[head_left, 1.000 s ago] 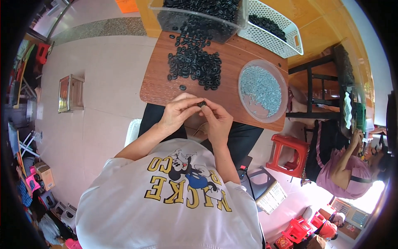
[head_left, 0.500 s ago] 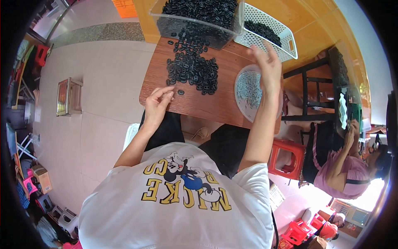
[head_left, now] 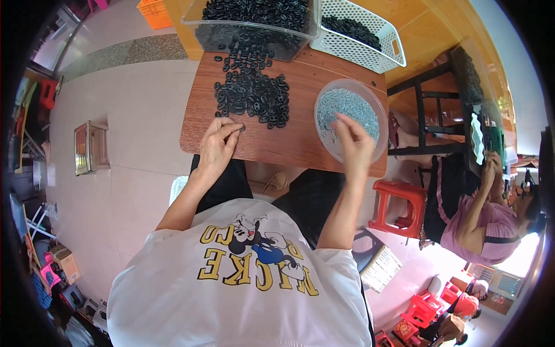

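Observation:
At the near left of the wooden tabletop [head_left: 303, 107], my left hand [head_left: 216, 146] pinches a small black oval piece with two holes [head_left: 242, 128] between thumb and forefinger. A heap of the same black pieces [head_left: 254, 97] lies just beyond it. My right hand [head_left: 355, 146] hovers at the near side of a round clear plastic bowl [head_left: 381, 114] with many small silvery metal pins [head_left: 346, 104]. Its thumb and fingers are drawn together; whatever sits between them is too small to make out.
Behind the heap stands a clear plastic bin [head_left: 254, 36] full of black pieces, beside a white perforated basket [head_left: 361, 52] of similar ones. To the right are a red stool [head_left: 399, 208], a dark wooden frame [head_left: 428, 115] and a seated person [head_left: 480, 231] working.
My right hand has come down from near the white basket to the bowl, its fingers closing. My left hand has taken hold of the single black piece. The view has shifted slightly.

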Available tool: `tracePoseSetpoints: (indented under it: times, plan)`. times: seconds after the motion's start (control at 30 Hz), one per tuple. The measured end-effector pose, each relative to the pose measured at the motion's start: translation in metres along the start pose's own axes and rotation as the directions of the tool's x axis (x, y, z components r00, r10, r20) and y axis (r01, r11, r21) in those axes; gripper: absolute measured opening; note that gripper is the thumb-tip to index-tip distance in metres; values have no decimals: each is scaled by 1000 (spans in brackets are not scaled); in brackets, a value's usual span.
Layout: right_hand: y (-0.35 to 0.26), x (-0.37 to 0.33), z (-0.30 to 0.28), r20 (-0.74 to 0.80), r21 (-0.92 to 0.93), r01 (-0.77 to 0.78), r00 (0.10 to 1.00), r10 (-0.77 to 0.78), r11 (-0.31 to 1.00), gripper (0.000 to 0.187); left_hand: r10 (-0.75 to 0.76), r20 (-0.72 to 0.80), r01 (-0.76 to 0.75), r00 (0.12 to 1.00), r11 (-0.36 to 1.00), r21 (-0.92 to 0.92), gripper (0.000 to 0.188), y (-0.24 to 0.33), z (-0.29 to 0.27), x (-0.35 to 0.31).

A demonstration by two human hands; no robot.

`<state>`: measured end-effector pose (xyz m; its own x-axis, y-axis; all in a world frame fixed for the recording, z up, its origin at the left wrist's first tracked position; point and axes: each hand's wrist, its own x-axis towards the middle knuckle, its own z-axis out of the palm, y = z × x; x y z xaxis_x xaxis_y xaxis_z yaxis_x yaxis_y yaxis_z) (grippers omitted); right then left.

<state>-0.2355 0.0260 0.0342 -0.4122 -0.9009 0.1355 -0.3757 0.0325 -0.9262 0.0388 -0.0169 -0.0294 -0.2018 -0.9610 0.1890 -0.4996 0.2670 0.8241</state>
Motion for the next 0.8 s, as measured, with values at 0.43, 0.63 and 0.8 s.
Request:
tracePoseSetpoints:
  times: [0.43, 0.63, 0.8]
  plan:
    - [22, -1, 154, 410, -451, 603, 795, -447, 658, 47, 113, -236, -113, 965, 993, 13, 17, -14, 2, -6]
    - [21, -26, 154, 469, -429, 664, 743, -477, 613, 39, 175, -135, -149, 975, 972, 180, 29, -10, 2, -5]
    - [19, -18, 143, 439, -336, 652, 747, -499, 680, 37, 166, -153, -143, 974, 978, 150, 26, -16, 0, -5]
